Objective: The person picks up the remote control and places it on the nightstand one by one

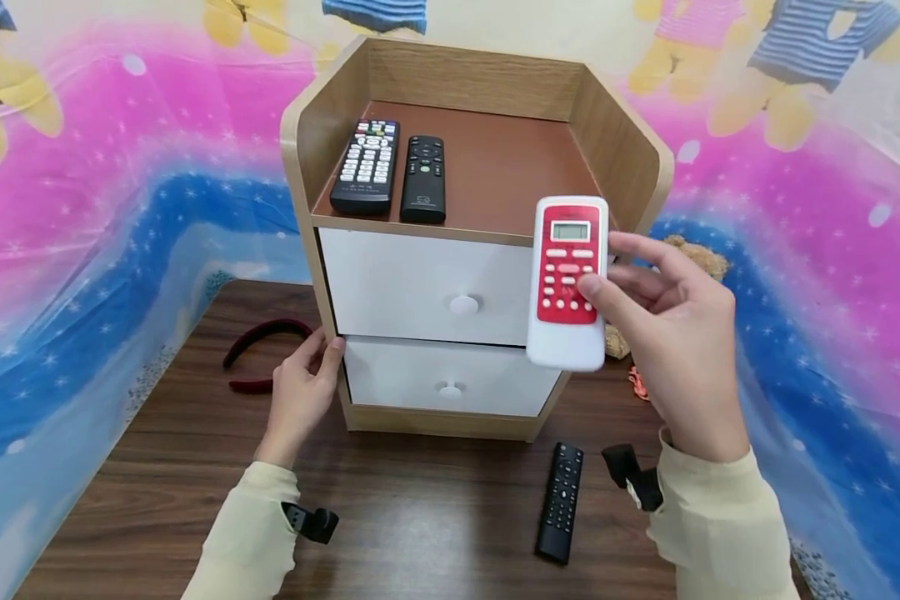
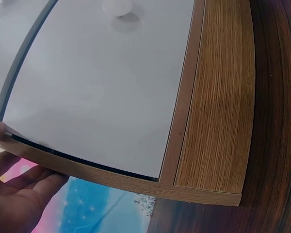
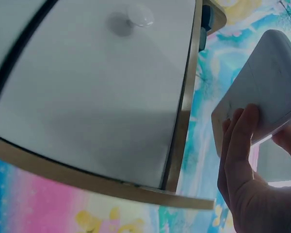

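My right hand (image 1: 675, 333) pinches a white remote control with a red face (image 1: 568, 283) between thumb and fingers, held upright in front of the cabinet's upper drawer. In the right wrist view the remote's plain back (image 3: 262, 82) shows, with fingers against it. My left hand (image 1: 305, 387) grips the left side edge of the small wooden cabinet (image 1: 442, 423), thumb on the front and fingers behind, as the left wrist view also shows (image 2: 24, 189). On the cabinet's brown top lie two black remotes, a wide one with white buttons (image 1: 367, 167) and a slimmer one (image 1: 423, 179), side by side at the left.
Another black remote (image 1: 560, 502) lies on the dark wooden table (image 1: 420, 517) at front right. A dark red headband-like loop (image 1: 262, 337) is left of the cabinet. Partly hidden behind my right hand are a brown fuzzy toy (image 1: 697, 254) and a small orange item (image 1: 637, 383).
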`<state>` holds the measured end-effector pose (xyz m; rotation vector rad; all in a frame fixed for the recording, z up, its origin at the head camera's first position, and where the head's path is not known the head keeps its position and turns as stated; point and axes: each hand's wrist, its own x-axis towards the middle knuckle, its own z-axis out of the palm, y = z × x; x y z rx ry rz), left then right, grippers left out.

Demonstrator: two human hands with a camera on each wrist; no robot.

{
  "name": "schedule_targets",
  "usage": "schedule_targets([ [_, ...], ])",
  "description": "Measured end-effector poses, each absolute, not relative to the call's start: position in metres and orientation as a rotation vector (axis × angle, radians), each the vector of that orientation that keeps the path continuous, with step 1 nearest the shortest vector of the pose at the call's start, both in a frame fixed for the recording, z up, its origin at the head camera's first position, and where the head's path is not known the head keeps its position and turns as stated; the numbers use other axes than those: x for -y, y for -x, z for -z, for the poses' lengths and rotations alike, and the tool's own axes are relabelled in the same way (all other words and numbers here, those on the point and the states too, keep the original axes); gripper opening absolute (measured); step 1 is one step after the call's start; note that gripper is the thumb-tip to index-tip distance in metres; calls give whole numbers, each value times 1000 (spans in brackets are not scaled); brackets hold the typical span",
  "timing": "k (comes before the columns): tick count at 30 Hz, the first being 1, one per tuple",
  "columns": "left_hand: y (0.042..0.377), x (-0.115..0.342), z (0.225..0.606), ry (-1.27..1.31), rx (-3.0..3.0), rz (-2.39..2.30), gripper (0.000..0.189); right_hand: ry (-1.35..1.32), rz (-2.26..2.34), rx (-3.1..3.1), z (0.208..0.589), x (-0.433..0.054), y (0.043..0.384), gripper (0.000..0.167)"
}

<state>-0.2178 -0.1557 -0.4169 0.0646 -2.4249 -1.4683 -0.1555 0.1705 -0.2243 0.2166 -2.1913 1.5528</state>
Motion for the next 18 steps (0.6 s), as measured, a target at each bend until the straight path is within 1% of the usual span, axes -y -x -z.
schedule_targets([
  [3,218,155,417,-67,2418,1461,61,-251,-1602,2173,213,-163,170,43],
  [9,217,155,416,-81,2411,1461,61,-285,-1755,2133,194,-149,204,46],
  [18,217,155,414,-91,2421,1470,60,-151,-1778,2255,175,-137,242,49],
])
